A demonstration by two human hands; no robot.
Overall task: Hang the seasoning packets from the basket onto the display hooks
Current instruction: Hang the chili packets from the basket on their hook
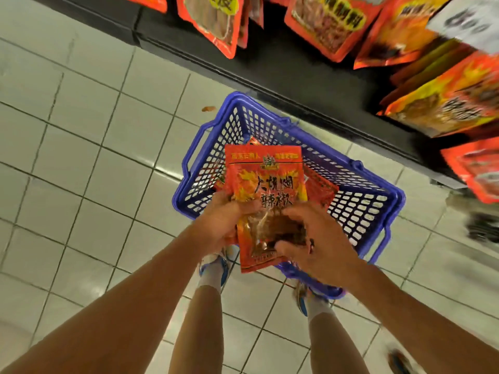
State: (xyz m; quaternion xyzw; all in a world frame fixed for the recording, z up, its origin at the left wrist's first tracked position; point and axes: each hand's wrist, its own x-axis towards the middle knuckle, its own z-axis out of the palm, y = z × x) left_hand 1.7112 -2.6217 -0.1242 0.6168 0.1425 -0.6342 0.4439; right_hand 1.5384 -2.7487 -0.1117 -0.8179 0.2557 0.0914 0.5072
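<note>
Both arms reach forward; the left hand (pixel 221 217) and right hand (pixel 310 238) each keep a grip on the seasoning packet (pixel 266 182), curled fingers, above the blue basket (pixel 361 211), hanging packets (pixel 324 25) at 1 o'clock

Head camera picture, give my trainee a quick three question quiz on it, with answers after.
1. True or false: the blue plastic mesh basket sits on the white tiled floor.
2. How many hands grip the red and yellow chilli seasoning packet?
3. Where do the other red packets hang: A, upper right display; B, lower left?

Key:
1. True.
2. Two: left hand and right hand, fingers curled on its lower half.
3. A, hanging red packets.
</note>
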